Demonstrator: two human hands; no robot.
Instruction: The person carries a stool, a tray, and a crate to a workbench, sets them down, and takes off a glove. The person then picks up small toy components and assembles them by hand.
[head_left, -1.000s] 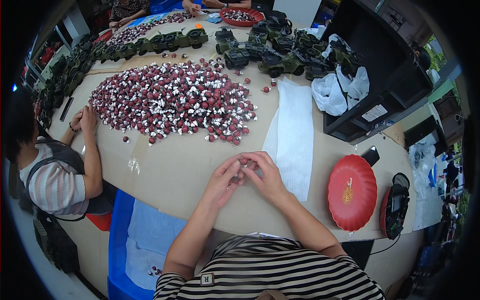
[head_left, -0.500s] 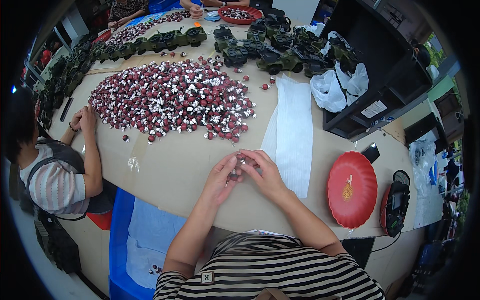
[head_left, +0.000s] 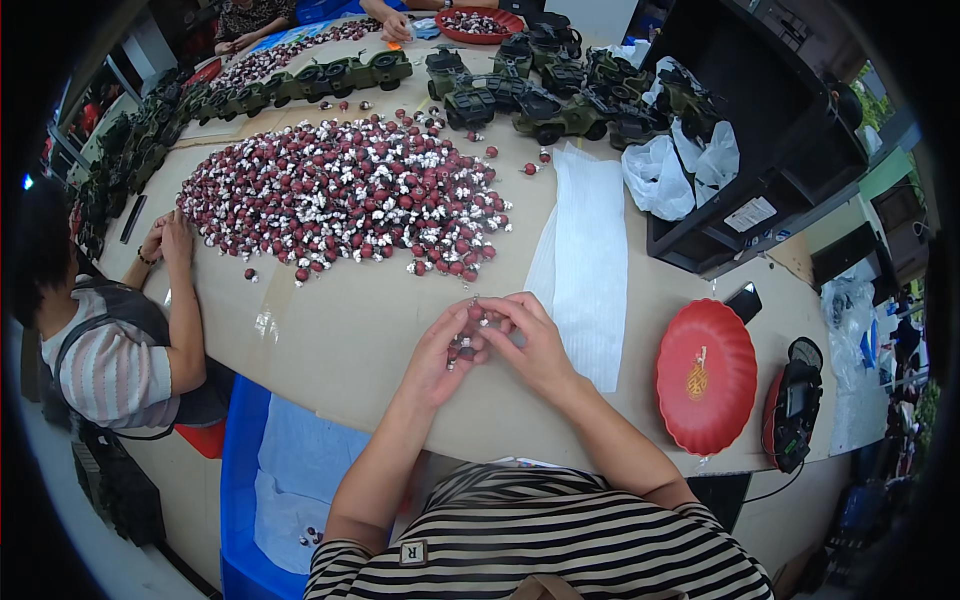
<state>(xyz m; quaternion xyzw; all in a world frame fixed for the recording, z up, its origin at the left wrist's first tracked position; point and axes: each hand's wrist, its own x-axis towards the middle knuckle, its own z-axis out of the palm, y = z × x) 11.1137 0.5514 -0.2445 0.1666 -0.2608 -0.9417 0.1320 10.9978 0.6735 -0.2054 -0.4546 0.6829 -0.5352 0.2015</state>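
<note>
left hand (head_left: 437, 352) fingers pinch small red pieces (head_left: 467, 350) | right hand (head_left: 532, 340) fingers closed on them | table (head_left: 340, 340)

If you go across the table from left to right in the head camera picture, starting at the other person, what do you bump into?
Seated person's hands → big pile of small red and white pieces → left hand → right hand, together on a few red pieces → white sheet → red plate → black device.
</note>
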